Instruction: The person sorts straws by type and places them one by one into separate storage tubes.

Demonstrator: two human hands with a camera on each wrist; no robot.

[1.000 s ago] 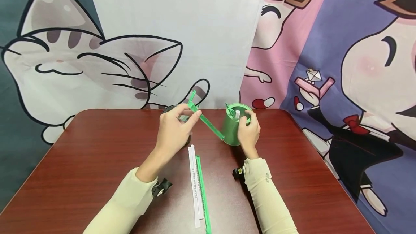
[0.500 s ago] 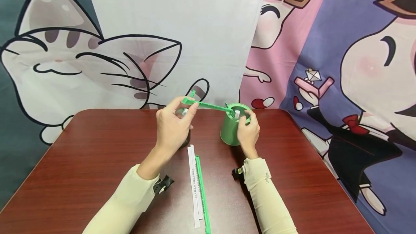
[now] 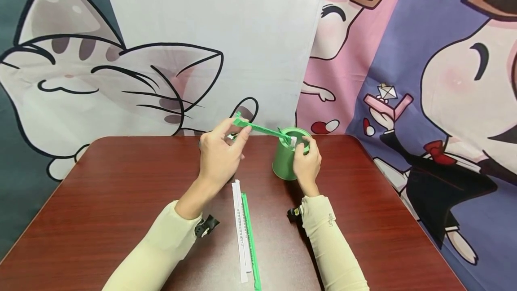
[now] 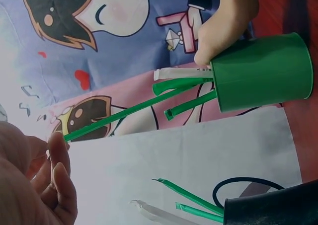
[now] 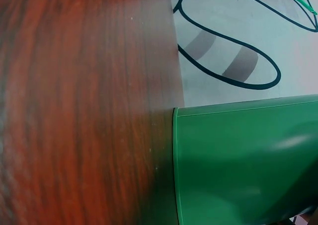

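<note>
My left hand (image 3: 218, 152) pinches one end of a thin green wrapped straw (image 4: 124, 113) between thumb and fingertips. The straw slants across, its far end at the mouth of a green can (image 3: 284, 165). Several wrapped straws stick out of that can, green ones and a white straw (image 4: 181, 73). My right hand (image 3: 308, 160) holds the can by its rim and side, the thumb near the white straw. In the right wrist view the can's wall (image 5: 243, 160) fills the lower right. Behind my left hand, mostly hidden in the head view, stands a black cup (image 4: 273, 205).
Green and white straws (image 4: 191, 192) poke out of the black cup. On the brown table (image 3: 133, 192), in front of both hands, lie white paper-wrapped straws (image 3: 239, 232) beside a green wrapped straw (image 3: 250, 241). A cartoon-printed cloth (image 3: 258, 35) hangs behind the table.
The held straw has swung up from pointing down beside the can to nearly level, its far end now at the can's mouth. My right hand stays on the can.
</note>
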